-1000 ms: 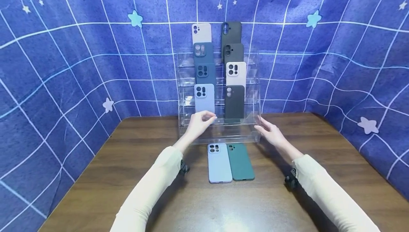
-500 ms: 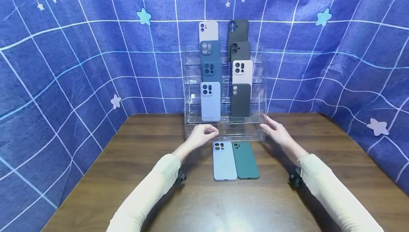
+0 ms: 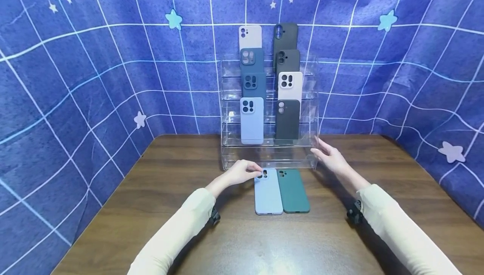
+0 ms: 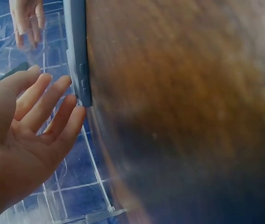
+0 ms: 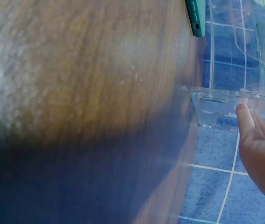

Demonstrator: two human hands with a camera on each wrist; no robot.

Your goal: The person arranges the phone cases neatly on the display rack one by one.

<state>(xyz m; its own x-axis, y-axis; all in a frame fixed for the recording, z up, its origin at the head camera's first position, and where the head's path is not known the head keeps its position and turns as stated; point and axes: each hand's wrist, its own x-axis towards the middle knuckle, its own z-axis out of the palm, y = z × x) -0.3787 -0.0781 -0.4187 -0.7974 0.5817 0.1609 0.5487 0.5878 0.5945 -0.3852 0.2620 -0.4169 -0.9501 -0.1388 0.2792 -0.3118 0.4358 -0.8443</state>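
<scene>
A light blue phone case (image 3: 268, 195) lies flat on the table beside a dark green phone case (image 3: 294, 193). My left hand (image 3: 242, 172) is over the camera end of the light blue case, its fingertips close to the edge; whether they touch is unclear. In the left wrist view those fingers are loosely bent, with nothing between them and the thumb. At the right side of a clear stepped display stand (image 3: 270, 146) is my right hand (image 3: 332, 157). Its fairly straight fingers and thumb rest against the clear side panel (image 5: 230, 98).
Two columns of phone cases stand in the rack: a light blue case (image 3: 252, 121) at the front left, a black case (image 3: 287, 119) at the front right, others stepped up behind. A blue patterned cloth (image 3: 113, 77) hangs behind the wooden table (image 3: 181, 153).
My left hand has come down from the light blue case on the front tier to the light blue case on the table. My right hand stays at the stand's side. The view has shifted slightly.
</scene>
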